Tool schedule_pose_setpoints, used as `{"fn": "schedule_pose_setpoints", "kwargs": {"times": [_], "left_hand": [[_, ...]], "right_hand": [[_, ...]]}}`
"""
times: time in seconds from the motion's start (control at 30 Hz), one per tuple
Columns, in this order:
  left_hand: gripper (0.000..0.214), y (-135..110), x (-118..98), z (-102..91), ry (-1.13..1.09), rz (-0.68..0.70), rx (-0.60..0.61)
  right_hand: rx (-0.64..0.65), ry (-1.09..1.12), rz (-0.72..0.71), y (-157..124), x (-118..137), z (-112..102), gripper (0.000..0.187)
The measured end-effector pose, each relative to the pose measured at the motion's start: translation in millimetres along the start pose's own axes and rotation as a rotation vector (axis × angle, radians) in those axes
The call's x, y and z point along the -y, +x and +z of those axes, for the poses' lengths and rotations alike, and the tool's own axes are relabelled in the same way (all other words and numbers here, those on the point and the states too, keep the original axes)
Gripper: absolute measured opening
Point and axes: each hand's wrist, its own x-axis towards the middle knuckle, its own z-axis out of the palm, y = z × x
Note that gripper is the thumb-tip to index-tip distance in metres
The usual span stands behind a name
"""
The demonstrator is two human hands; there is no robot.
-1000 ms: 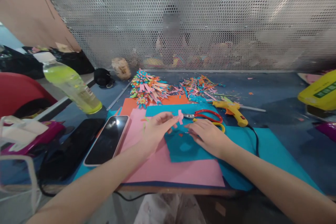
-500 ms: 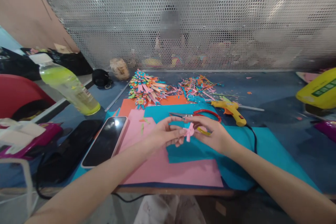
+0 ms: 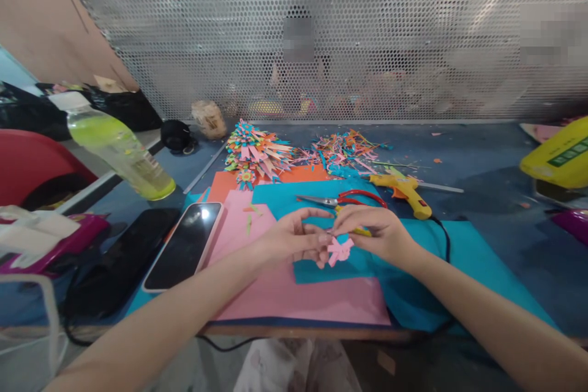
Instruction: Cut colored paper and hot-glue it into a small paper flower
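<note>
A perforated metal panel (image 3: 367,12) is standing across the back of the room, and a dark blue bench (image 3: 478,159) is running along its foot. Blue sheets (image 3: 473,251) and a pink sheet (image 3: 298,303) are overlapping near the front edge. Both forearms are reaching in from the lower corners and converging above the sheets. The left hand (image 3: 298,239) is curling inward, its grip pinching a small pink paper piece between thumb and fingers. The right hand (image 3: 379,229) is arching palm down, its fingertips bunching at the piece's upper edge; whether that grip is holding it, I cannot tell. Scissors (image 3: 362,195) are lying just beyond the hands. The pink paper piece (image 3: 340,251) is hanging between both hands, over the blue paper.
</note>
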Motion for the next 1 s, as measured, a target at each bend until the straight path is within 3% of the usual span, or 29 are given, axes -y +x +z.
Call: {"fn": "schedule_pose_setpoints", "kwargs": {"times": [0.1, 0.23, 0.3, 0.37, 0.6, 0.83, 1.0], "left_hand": [[0.037, -3, -4, -4.9, 0.275, 0.193, -0.115], [0.034, -8, -10, -17.7, 1.014, 0.518, -0.429], [0.042, -9, -11, -23.8, 1.306, 0.542, -0.449], [0.051, -8, -10, -27.5, 1.469, 0.503, -0.391], [0.066, -3, -2, -21.4, 1.624, 0.405, -0.26], [0.057, -5, -4, -14.2, 1.709, 0.308, -0.266], [0.059, -5, -4, -10.8, 1.827, 0.314, -0.319]], "right_hand": [[-0.077, -0.072, 0.155, -2, 4, -5, 0.008], [-0.23, -0.054, 0.323, -5, -1, -12, 0.012], [-0.259, -0.041, 0.34, -6, -6, -14, 0.014], [-0.259, -0.059, 0.358, -6, -11, -16, 0.014], [-0.233, -0.183, 0.368, -5, -12, -15, 0.015], [-0.19, -0.25, 0.361, -5, -12, -15, 0.016], [-0.175, -0.266, 0.368, -4, -11, -15, 0.017]]}}
